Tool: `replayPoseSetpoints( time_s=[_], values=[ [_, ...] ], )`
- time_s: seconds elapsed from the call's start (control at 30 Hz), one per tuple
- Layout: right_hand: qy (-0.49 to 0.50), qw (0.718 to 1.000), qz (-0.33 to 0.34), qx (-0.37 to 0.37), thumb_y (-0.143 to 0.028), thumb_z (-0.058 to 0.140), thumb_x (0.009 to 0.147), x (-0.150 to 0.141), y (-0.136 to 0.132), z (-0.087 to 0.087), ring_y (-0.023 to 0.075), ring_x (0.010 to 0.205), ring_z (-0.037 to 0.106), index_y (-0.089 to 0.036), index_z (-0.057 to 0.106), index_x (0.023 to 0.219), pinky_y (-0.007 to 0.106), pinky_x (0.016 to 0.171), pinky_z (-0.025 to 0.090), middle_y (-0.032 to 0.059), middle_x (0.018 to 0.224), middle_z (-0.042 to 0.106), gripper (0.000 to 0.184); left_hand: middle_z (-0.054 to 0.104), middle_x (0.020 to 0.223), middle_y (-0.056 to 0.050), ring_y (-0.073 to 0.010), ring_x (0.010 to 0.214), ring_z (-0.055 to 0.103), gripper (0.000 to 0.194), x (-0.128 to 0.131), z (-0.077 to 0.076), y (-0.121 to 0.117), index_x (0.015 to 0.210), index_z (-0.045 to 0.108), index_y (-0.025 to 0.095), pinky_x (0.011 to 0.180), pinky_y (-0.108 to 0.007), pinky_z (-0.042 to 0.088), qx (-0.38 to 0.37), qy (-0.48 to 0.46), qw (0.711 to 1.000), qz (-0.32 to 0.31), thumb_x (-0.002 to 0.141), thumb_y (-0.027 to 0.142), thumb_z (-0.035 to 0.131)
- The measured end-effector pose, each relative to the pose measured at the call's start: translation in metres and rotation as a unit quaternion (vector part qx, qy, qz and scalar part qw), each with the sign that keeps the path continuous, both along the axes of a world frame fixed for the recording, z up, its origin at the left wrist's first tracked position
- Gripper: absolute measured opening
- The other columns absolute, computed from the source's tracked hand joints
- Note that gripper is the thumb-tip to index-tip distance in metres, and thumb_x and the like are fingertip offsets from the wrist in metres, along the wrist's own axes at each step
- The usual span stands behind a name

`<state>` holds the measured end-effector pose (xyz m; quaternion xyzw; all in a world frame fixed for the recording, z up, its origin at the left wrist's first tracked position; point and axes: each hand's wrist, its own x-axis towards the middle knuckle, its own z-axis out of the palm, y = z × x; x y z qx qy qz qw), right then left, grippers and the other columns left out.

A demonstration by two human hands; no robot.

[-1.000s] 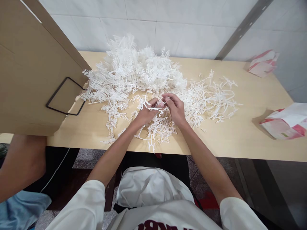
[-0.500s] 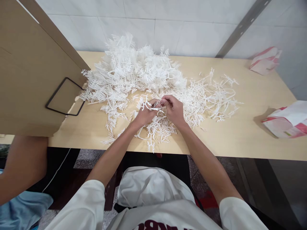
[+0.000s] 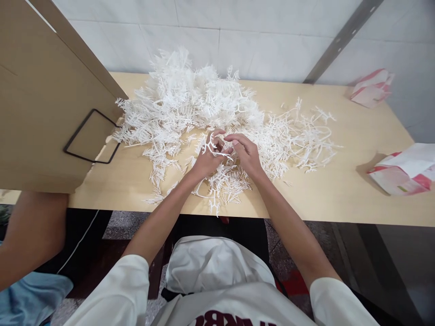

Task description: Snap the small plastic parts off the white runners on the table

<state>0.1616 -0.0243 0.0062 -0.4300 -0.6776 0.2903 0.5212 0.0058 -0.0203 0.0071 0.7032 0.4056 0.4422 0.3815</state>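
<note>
My left hand (image 3: 207, 158) is closed round a white branched plastic piece (image 3: 215, 149) just above the light wooden table (image 3: 340, 194). My right hand (image 3: 247, 154) pinches the same piece from the right, fingertips meeting the left hand's. Behind both hands rises a big heap of white plastic pieces (image 3: 190, 104). Thinner bare white stems (image 3: 306, 136) are scattered to the right. More small white bits (image 3: 224, 185) lie under my wrists near the table's front edge.
A large cardboard sheet (image 3: 44, 104) with a black outlined rectangle leans in at the left, with another person's arm (image 3: 30, 235) below it. Two pink-and-white bags lie at the right: one (image 3: 406, 170) near, one (image 3: 372, 88) by the tiled wall.
My left fingers have curled further round the white piece and turned it a little upward. My right fingertips have shifted slightly left on it. Both hands stay in the same spot.
</note>
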Motion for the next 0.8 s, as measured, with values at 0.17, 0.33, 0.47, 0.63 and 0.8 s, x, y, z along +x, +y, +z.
replayPoseSetpoints(
  time_s=[0.17, 0.33, 0.47, 0.63, 0.8],
  values=[
    [-0.020, 0.999, -0.010, -0.033, -0.048, 0.065, 0.084, -0.002, -0.003, 0.001, 0.0142, 0.080, 0.065, -0.023, 0.070, 0.088, 0.032, 0.079, 0.051, 0.0003, 0.087, 0.072, 0.026, 0.056, 0.085, -0.001, -0.0114, 0.076, 0.052, 0.018, -0.002, -0.001, 0.003, 0.090, 0.047, 0.022, 0.073, -0.027, 0.045, 0.023, -0.007, 0.999, 0.043, 0.085, 0.033, 0.061],
    [0.021, 0.998, -0.054, -0.012, -0.048, 0.058, 0.089, -0.004, -0.003, -0.002, 0.0118, 0.078, 0.061, -0.024, 0.062, 0.089, 0.029, 0.076, 0.048, -0.0013, 0.085, 0.065, 0.024, 0.053, 0.076, 0.003, -0.0101, 0.071, 0.050, 0.022, -0.003, 0.003, 0.004, 0.085, 0.050, 0.020, 0.069, -0.025, 0.043, -0.029, 0.002, 1.000, -0.003, 0.081, 0.035, 0.065],
    [0.041, 0.996, -0.058, -0.044, -0.053, 0.054, 0.090, -0.001, 0.001, -0.002, 0.0113, 0.076, 0.057, -0.024, 0.057, 0.087, 0.027, 0.071, 0.046, -0.0015, 0.082, 0.061, 0.029, 0.051, 0.071, 0.002, -0.0103, 0.068, 0.047, 0.023, -0.002, 0.004, 0.004, 0.079, 0.056, 0.019, 0.066, -0.025, 0.041, -0.090, -0.011, 0.994, -0.053, 0.085, 0.041, 0.060],
    [0.048, 0.996, -0.055, -0.045, -0.056, 0.051, 0.091, -0.005, -0.003, 0.000, 0.0108, 0.071, 0.054, -0.024, 0.052, 0.085, 0.026, 0.069, 0.045, -0.0026, 0.076, 0.055, 0.033, 0.051, 0.071, 0.002, -0.0103, 0.067, 0.046, 0.025, -0.002, 0.003, 0.003, 0.077, 0.056, 0.019, 0.065, -0.025, 0.041, -0.063, -0.029, 0.996, -0.061, 0.085, 0.042, 0.059],
    [0.064, 0.995, -0.060, -0.053, -0.057, 0.045, 0.093, -0.014, -0.007, -0.006, 0.0096, 0.066, 0.049, -0.024, 0.047, 0.084, 0.025, 0.063, 0.041, -0.0037, 0.073, 0.048, 0.035, 0.049, 0.068, 0.003, -0.0094, 0.064, 0.044, 0.029, -0.002, 0.010, -0.001, 0.074, 0.051, 0.019, 0.062, -0.024, 0.040, -0.045, -0.007, 0.996, -0.077, 0.082, 0.044, 0.063]
  ],
)
